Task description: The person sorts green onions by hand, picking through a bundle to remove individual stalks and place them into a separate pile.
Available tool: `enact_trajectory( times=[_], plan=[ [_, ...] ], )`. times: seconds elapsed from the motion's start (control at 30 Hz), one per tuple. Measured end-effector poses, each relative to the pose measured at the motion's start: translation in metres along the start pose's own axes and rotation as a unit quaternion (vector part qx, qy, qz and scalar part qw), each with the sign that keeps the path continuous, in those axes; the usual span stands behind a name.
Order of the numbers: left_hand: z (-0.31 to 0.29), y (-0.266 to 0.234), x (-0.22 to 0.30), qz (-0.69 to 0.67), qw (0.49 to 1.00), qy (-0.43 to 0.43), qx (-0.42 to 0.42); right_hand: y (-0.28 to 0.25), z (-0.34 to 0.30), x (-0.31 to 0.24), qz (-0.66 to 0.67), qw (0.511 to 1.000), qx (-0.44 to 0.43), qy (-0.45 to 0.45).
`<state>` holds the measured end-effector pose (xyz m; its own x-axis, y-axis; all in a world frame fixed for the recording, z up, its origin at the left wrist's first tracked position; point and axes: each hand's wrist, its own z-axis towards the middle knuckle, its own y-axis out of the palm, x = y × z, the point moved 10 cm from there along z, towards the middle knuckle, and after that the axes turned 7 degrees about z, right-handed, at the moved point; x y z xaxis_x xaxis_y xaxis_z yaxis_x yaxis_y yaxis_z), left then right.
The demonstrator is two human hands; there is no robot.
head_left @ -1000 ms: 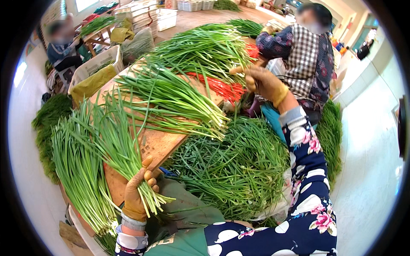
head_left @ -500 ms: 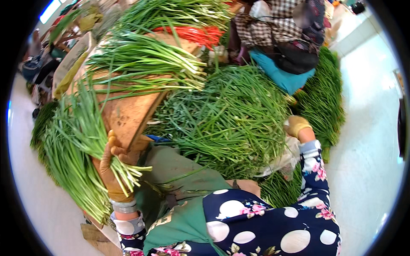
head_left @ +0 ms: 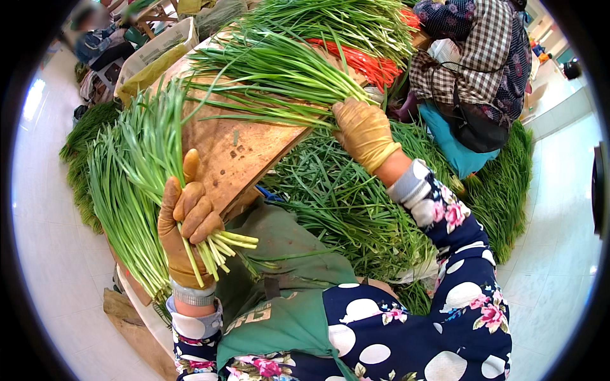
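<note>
My left hand, in a tan glove, is closed round a bunch of garlic chives. Their pale stem ends stick out past the palm toward my green apron, while one finger points up. My right hand, in a yellowish glove, grips the stem ends of another bunch of garlic chives lying on the wooden board. Its fingertips are partly hidden by the stems and the back of the hand. More chives lie under and beside my left hand.
A large heap of loose greens spreads right of the board. Red ties lie at its far edge, beyond the gripped bunch. A person in a checked garment sits at the far right, near more greens. A pale crate stands far left.
My right hand has moved from the right side of the loose heap, up and left, onto the stems on the board. My left hand keeps its bunch. The whole view has shifted.
</note>
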<state>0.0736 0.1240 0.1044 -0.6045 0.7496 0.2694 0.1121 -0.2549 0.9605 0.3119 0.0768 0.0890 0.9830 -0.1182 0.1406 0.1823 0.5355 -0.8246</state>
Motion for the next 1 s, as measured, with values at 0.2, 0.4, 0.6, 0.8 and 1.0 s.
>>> enact_trajectory(
  times=[0.2,0.4,0.6,0.8,1.0],
  plan=[
    [-0.015,-0.056,-0.027,0.090,0.989,-0.039,0.107,-0.039,0.010,-0.016,0.099,0.995,-0.006,0.001],
    [-0.028,-0.085,-0.054,0.227,0.944,-0.056,0.234,-0.027,-0.038,-0.090,0.656,0.712,-0.145,0.206],
    [-0.018,-0.086,-0.067,0.282,0.943,-0.069,0.160,-0.004,-0.092,-0.162,0.801,0.415,-0.351,0.252],
    [-0.030,-0.101,-0.057,0.332,0.910,-0.013,0.247,-0.020,-0.073,-0.128,0.528,0.799,-0.200,0.207],
    [-0.025,-0.104,-0.056,0.357,0.901,-0.003,0.245,0.025,-0.093,-0.127,0.751,0.531,-0.174,0.352]
  ],
)
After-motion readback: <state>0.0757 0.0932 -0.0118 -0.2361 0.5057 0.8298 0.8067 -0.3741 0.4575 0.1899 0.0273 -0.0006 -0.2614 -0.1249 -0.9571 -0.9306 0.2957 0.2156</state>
